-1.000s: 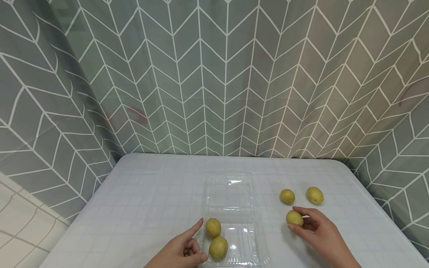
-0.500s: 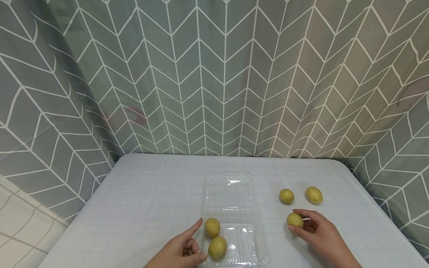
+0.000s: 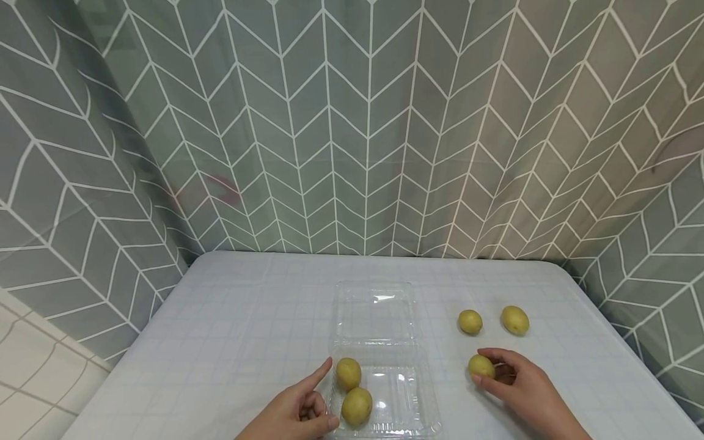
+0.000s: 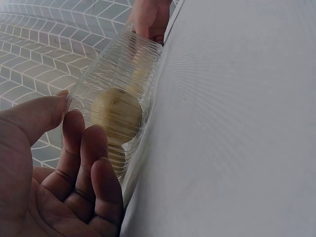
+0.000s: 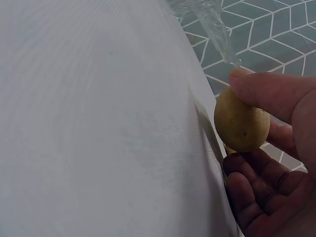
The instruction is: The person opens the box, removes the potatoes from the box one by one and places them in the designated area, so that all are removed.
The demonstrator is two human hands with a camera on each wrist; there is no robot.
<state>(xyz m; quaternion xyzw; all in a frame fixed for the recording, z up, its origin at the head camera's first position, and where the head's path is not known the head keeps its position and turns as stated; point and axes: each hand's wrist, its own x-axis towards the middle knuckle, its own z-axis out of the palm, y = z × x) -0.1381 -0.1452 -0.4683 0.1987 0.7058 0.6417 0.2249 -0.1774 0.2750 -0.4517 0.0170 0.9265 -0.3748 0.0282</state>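
Note:
My right hand (image 3: 519,382) holds a small yellow potato (image 3: 481,366) between thumb and fingers, low over the white table to the right of a clear plastic clamshell container (image 3: 398,400). The right wrist view shows this potato (image 5: 242,121) pinched under the thumb, with the fingers curled below. My left hand (image 3: 297,408) grips the left rim of the container; in the left wrist view, its thumb and curled fingers (image 4: 81,148) are at the ribbed wall. Along the container's left side lie two potatoes, a farther one (image 3: 349,374) and a nearer one (image 3: 357,407).
Two more potatoes, a smaller one (image 3: 470,321) and a larger one (image 3: 515,320), lie on the table (image 3: 247,318) beyond my right hand. The container's lid (image 3: 376,313) is folded back flat, away from me. A patterned grey curtain (image 3: 352,153) hangs behind the table.
My right hand has drawn slightly toward me with the potato, away from the two loose ones. The left hand and the container have stayed in place.

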